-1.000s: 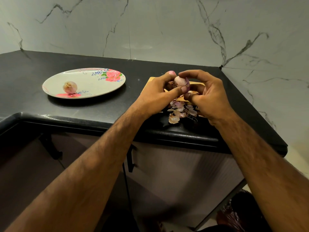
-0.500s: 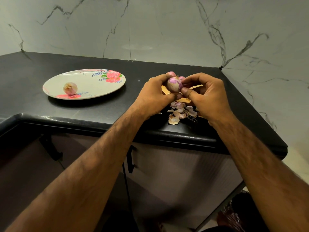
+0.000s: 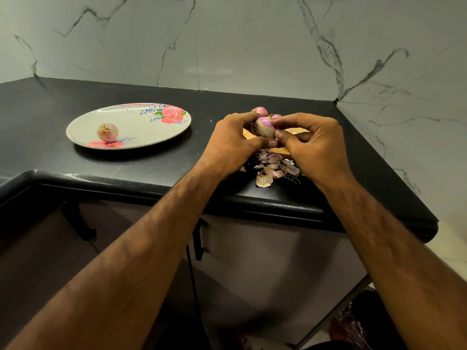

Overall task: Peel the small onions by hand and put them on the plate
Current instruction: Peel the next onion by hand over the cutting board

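Note:
Both hands meet over the right part of the black counter and hold one small pinkish onion (image 3: 264, 126) between them. My left hand (image 3: 231, 142) grips it from the left with thumb below and fingers on top. My right hand (image 3: 313, 145) pinches it from the right with thumb and forefinger. Behind the hands, two unpeeled onions (image 3: 261, 111) peek out. A pile of loose skins (image 3: 271, 168) lies under the hands. On the left stands a white flowered plate (image 3: 151, 127) with one peeled onion (image 3: 107, 132) on it.
An orange-tan sheet (image 3: 297, 131) lies under the onions, mostly hidden by my hands. The counter's front edge (image 3: 265, 200) runs just below the skins. Marble walls close the back and right side. Cabinet doors with dark handles (image 3: 198, 238) sit below.
The onion has been turned between my fingers and now shows a brownish side toward me. My right thumb has moved onto its lower right. Both hands stay in the same spot.

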